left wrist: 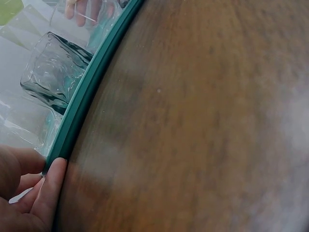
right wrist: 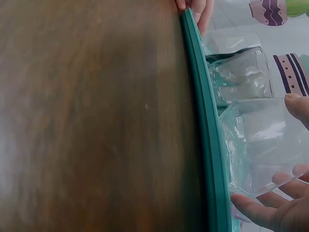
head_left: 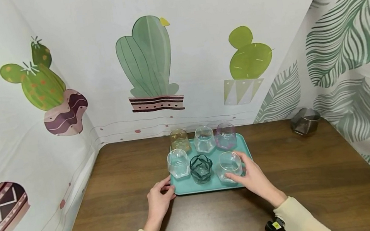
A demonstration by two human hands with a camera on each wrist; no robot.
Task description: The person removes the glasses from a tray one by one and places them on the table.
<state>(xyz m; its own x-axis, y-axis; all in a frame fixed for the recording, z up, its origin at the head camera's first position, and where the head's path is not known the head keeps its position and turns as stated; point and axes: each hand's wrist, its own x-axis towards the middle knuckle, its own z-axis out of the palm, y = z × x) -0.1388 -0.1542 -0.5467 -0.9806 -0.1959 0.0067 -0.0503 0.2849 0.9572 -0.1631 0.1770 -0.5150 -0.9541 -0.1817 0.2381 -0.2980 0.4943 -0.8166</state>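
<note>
On a wooden tabletop [head_left: 126,174], a person's left hand [head_left: 159,199] pinches a teal tray [head_left: 187,188] at its eight-o'clock corner, seemingly to steady it, while the right hand [head_left: 256,179] clasps a clear glass [head_left: 230,165] at the tray's four o'clock, thumb and fingers opposed, likely for even support.

I see the right hand [right wrist: 287,205] holding a clear glass [right wrist: 263,145], thumb and fingers on opposite sides, just past the rim of a teal tray [right wrist: 206,106]. Farther up my feed come a dark-tinted glass [right wrist: 244,77], a third glass [right wrist: 234,42] and the left hand [right wrist: 202,10], touching the tray's end. Brown table [right wrist: 96,121] fills the left.
</note>
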